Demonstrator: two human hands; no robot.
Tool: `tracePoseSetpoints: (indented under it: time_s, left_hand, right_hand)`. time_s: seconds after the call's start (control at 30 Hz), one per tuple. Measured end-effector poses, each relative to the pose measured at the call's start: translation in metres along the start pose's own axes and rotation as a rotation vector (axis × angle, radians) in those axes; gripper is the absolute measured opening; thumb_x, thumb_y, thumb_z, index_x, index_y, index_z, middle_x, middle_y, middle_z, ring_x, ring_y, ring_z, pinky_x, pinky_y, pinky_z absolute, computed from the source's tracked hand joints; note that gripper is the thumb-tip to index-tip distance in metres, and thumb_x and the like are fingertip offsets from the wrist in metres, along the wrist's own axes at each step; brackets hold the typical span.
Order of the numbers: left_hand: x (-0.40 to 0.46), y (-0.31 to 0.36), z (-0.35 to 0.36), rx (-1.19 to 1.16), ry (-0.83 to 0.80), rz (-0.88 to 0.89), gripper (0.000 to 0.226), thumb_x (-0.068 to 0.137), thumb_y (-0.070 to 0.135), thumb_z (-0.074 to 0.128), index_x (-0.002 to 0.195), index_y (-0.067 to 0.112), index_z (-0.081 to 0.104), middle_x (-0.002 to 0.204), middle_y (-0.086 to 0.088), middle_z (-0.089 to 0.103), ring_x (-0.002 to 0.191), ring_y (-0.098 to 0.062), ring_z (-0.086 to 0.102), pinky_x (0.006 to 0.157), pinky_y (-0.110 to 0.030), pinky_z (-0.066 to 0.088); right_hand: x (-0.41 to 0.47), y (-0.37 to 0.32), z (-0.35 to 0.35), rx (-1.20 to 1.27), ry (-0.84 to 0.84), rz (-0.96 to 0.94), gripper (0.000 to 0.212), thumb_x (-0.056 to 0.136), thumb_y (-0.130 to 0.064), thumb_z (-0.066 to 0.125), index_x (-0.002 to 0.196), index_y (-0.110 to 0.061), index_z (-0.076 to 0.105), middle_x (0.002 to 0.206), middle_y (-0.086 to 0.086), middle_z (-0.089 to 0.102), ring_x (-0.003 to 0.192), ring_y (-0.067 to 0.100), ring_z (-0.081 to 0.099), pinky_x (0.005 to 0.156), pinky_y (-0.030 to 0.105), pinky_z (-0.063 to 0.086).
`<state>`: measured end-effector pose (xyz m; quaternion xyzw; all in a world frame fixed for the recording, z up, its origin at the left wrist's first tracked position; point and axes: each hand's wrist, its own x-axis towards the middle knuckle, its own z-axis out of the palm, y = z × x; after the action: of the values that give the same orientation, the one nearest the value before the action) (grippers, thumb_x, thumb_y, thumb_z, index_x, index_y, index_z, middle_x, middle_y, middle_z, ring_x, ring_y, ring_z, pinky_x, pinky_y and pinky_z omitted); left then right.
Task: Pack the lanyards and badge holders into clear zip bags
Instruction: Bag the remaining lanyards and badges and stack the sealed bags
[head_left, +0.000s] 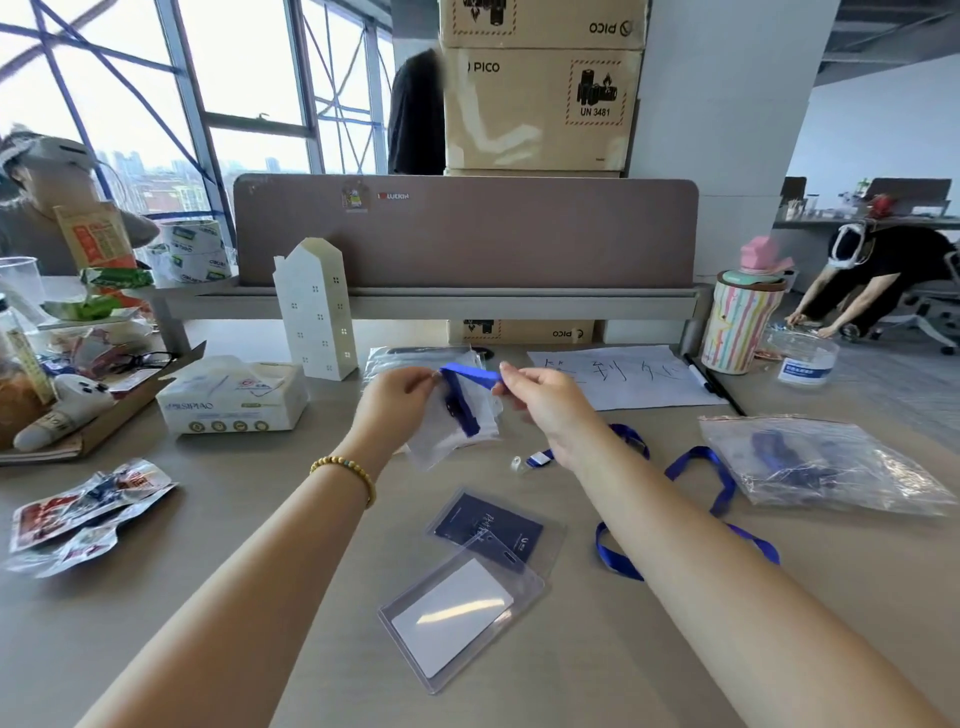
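The left hand (400, 395) pinches the top edge of a small clear zip bag (457, 434), which hangs just below both hands above the counter (291, 519). The right hand (545, 400) pinches the end of a blue lanyard (470, 375). The lanyard runs from the right fingers across to the left hand and then down inside the bag.

Below the right hand, a second blue lanyard (701, 488) lies loose on the counter. Its white clip end (524, 461) sits just under the right wrist.

Nearer to the person, between the two arms, two badge holders lie flat and overlap. One holds a dark card (488, 525) and one holds a white card (457, 608).

Far to the right of the right hand lies a big clear bag (821, 467) with blue things inside. Left of the left hand sits a tissue pack (234, 395), with a white toy house (317, 306) just behind it.
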<state>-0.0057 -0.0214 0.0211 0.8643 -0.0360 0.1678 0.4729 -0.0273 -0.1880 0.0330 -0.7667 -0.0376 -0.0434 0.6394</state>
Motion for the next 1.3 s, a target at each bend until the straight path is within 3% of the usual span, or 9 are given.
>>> tracePoseSetpoints:
  time_s: [0.1,0.3,0.4,0.57,0.67,0.87,0.97,1.07,1.3]
  left_hand:
    - [-0.002,0.009,0.005,-0.203,0.022,-0.078,0.019,0.094,0.017,0.051,0.102,0.011,0.068,0.073,0.004,0.058,0.066,-0.013,0.047,0.063,-0.025,0.042]
    - [-0.012,0.011,0.016,-0.353,0.012,-0.097,0.017,0.093,0.015,0.052,0.088,0.020,0.067,0.075,0.005,0.060,0.071,-0.017,0.051,0.070,-0.032,0.045]
    - [-0.013,0.012,0.018,-0.348,0.006,-0.073,0.017,0.094,0.015,0.051,0.091,0.020,0.067,0.078,0.002,0.060,0.075,-0.018,0.051,0.071,-0.033,0.045]
    - [-0.016,0.010,0.024,-0.353,0.023,-0.059,0.018,0.094,0.014,0.050,0.091,0.020,0.067,0.078,-0.001,0.059,0.075,-0.019,0.048,0.069,-0.031,0.040]
    - [-0.020,0.009,0.027,-0.407,0.054,-0.105,0.026,0.095,0.017,0.050,0.076,0.027,0.064,0.081,-0.004,0.059,0.075,-0.020,0.048,0.069,-0.032,0.040]
    - [-0.019,0.003,0.035,-0.494,0.053,-0.206,0.017,0.094,0.021,0.052,0.085,0.025,0.065,0.075,0.001,0.058,0.076,-0.020,0.048,0.069,-0.032,0.043]
    - [-0.013,-0.008,0.033,-0.386,-0.041,-0.231,0.023,0.096,0.026,0.048,0.110,0.018,0.064,0.083,0.002,0.061,0.077,-0.015,0.052,0.068,-0.030,0.048]
    - [-0.003,-0.026,0.028,-0.230,-0.088,-0.220,0.027,0.097,0.030,0.044,0.108,0.014,0.064,0.093,-0.003,0.063,0.083,-0.019,0.056,0.081,-0.038,0.051]
    - [0.020,-0.068,0.010,0.587,-0.252,-0.005,0.046,0.093,0.039,0.048,0.135,0.020,0.047,0.137,-0.003,0.052,0.126,-0.023,0.048,0.098,-0.033,0.041]
  right_hand:
    - [-0.004,0.011,0.010,0.138,0.067,0.132,0.029,0.096,-0.019,0.051,0.068,-0.014,0.059,0.066,-0.002,0.056,0.058,0.009,0.045,0.056,0.020,0.033]
    - [0.001,0.026,0.013,0.277,0.212,0.332,0.015,0.091,-0.008,0.058,0.076,-0.006,0.053,0.055,0.004,0.060,0.042,0.010,0.037,0.047,0.023,0.024]
    - [0.002,0.029,0.012,0.318,0.232,0.366,0.015,0.090,-0.008,0.060,0.090,-0.009,0.045,0.063,0.007,0.061,0.046,0.011,0.036,0.048,0.023,0.027]
    - [0.001,0.037,0.014,0.164,0.157,0.277,0.016,0.091,-0.015,0.058,0.076,-0.011,0.056,0.067,0.002,0.058,0.052,0.013,0.037,0.051,0.023,0.032]
    - [0.001,0.042,0.016,0.050,0.168,0.216,0.016,0.095,-0.025,0.051,0.090,-0.013,0.059,0.069,-0.003,0.052,0.060,0.012,0.042,0.060,0.024,0.037]
    - [0.005,0.043,0.031,0.272,0.198,0.250,0.019,0.100,-0.018,0.039,0.084,-0.014,0.047,0.071,0.005,0.059,0.060,0.015,0.055,0.055,0.023,0.045]
    - [0.009,0.045,0.028,0.228,0.269,0.277,0.013,0.100,-0.019,0.041,0.091,-0.010,0.048,0.068,0.004,0.057,0.057,0.016,0.053,0.051,0.022,0.046]
    - [0.014,0.049,0.023,0.198,0.330,0.310,0.012,0.099,-0.020,0.042,0.096,-0.011,0.049,0.069,0.002,0.054,0.055,0.015,0.050,0.044,0.020,0.041]
    - [0.028,0.062,0.016,0.148,0.408,0.305,0.018,0.099,-0.021,0.041,0.102,-0.008,0.054,0.071,0.002,0.051,0.057,0.016,0.046,0.053,0.026,0.039]
